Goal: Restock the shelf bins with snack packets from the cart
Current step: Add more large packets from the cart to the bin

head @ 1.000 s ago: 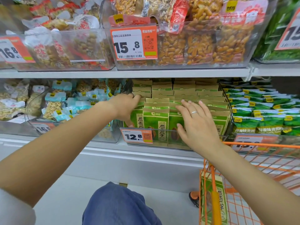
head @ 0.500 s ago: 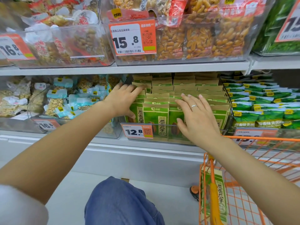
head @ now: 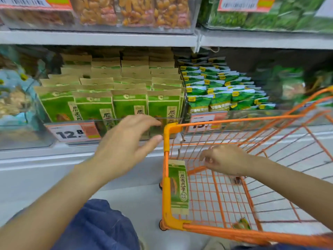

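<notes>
My left hand [head: 124, 147], fingers spread and empty, hovers before the clear bin [head: 111, 130] of green packets [head: 129, 105], just left of the cart [head: 168, 134]. One packet [head: 179, 186] leans inside the cart's near corner. My right hand [head: 225, 161], loosely curled, empty, sits inside; the wire wall leaves little room, so snagging seems likely.

— What does the lower shelf [head: 93, 156] carry?
— A clear bin [head: 115, 129] of upright green-and-tan packets [head: 129, 105], price tag 12.8 [head: 72, 133] on its front.
— And to the bin's right?
— Another bin of small green packets [head: 219, 91]; above, the upper shelf [head: 97, 39] bears bins of nuts [head: 135, 11].
</notes>
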